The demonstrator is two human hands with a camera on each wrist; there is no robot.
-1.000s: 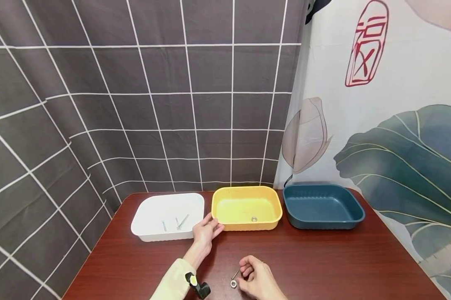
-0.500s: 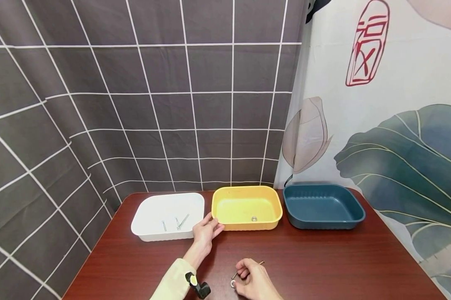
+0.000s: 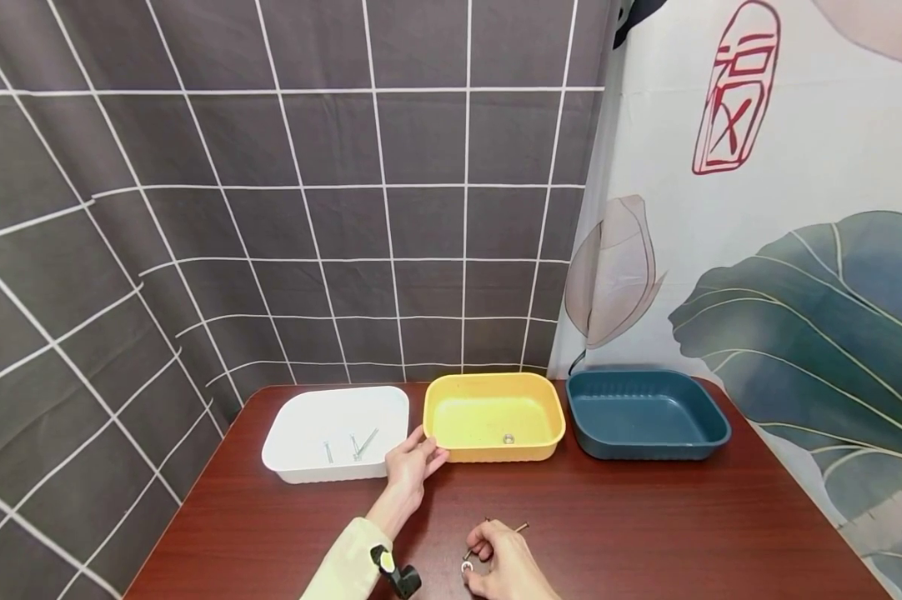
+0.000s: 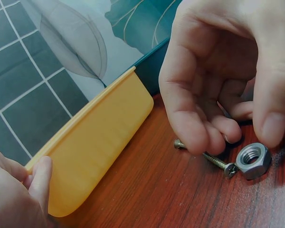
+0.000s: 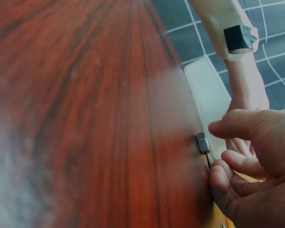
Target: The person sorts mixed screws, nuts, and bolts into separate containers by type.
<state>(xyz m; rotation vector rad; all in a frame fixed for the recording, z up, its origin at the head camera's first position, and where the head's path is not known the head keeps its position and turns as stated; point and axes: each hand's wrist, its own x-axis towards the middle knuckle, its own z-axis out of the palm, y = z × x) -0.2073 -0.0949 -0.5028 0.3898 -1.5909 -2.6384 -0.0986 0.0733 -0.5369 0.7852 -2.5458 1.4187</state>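
We see the hex nut (image 4: pixel 257 167) standing on the table (image 3: pixel 608 525), in the lower right of the left wrist view. Just beside it lies a screw (image 4: pixel 219 164), its cross-slotted head turned toward the nut; whether these two touch, we cannot tell. The head of a second screw (image 4: pixel 178 143) shows further left, partly behind a fingertip.

Over these things is the right hand (image 3: pixel 509 565). Its fingers are bent and its thumb stands well apart from them, close by the nut. The grip is therefore wide, and we see nothing pinched in it. In our judgement, the step in hand is to take the nut; the next move calls for thumb and finger to meet on its flat sides, without dragging the screw along.

In the middle of the head view, the left hand (image 3: pixel 412 462) holds the yellow tray (image 3: pixel 511 454) by its near left corner. Inside this tray lies a small ring-shaped piece (image 3: pixel 508 438), probably also a nut. Left of it is the white tray (image 3: pixel 323 477), with a few thin screws (image 3: pixel 364 444) inside; at the right stands the dark teal tray (image 3: pixel 646 449).
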